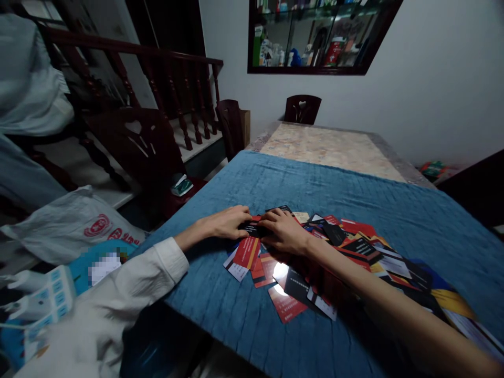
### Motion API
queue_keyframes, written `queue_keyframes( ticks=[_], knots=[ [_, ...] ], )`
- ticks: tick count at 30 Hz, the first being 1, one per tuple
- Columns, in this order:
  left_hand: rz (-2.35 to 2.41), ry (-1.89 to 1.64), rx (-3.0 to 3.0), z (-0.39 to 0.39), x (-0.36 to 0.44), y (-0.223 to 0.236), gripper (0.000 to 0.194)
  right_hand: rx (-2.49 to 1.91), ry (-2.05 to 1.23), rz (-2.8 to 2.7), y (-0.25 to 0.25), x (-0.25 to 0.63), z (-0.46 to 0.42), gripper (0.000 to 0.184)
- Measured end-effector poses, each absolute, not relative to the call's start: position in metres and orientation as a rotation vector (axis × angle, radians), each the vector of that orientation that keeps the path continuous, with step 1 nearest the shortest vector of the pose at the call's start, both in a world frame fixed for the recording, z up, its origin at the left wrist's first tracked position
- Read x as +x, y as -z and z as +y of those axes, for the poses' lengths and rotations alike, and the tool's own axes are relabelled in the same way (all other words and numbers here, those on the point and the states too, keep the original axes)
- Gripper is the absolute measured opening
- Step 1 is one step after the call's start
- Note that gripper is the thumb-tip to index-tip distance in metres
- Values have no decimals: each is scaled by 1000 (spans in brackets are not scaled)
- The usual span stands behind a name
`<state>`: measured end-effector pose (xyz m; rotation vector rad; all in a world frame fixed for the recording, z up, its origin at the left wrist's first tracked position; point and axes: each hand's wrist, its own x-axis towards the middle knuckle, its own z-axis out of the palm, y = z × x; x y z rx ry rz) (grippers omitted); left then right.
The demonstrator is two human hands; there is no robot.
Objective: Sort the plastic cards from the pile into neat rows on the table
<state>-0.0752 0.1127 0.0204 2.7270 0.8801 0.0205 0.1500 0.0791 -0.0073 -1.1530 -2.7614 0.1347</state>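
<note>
The left hand (pixel 228 221), coming out of a pale beige sleeve with a turned-back cuff (pixel 175 260), has its thumb and fingers closed on the left end of a black rectangular card with lines of white print (pixel 252 229), while the right hand (pixel 286 233), its forearm bare, lies over the card's right end with the fingers bent and close together; I cannot tell whether these pinch it. The card lies between the two hands, above a soft blue cloth (pixel 307 181) that covers the nearer part of the tabletop (pixel 334 144), whose far part shows a beige marbled surface with a greyer border. Just on the near side of the hands, a glossy red card with yellowish print (pixel 247 253) overlaps a pale card (pixel 237 271). Nearer the tabletop's near edge lie an orange-red card catching the light (pixel 289 307) and a dark grey card (pixel 297 285). A loose heap of black, red, white and yellow cards (pixel 364 248) spreads from beside the right hand toward the tabletop's right edge, partly behind the right forearm. Beyond the far edge stands a dark reddish wooden chair with a cut-out back (pixel 292 107). Off the left edge, a green-and-white packet (pixel 181 186) lies on another chair's dark red seat (pixel 192 190). Farther left are a white plastic bag with red print (pixel 59 226) and a person in a light grey top (pixel 31 84).
</note>
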Motion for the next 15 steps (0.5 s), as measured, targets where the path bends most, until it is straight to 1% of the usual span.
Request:
queue_keyframes(
  ticks=[10, 15],
  knots=[
    [872, -72, 2800, 107, -73, -18, 27, -912, -37, -2750, 13, 159, 90, 33],
    [885, -117, 2787, 110, -73, -16, 31, -846, 28, -2679, 21, 161, 93, 33]
  ],
)
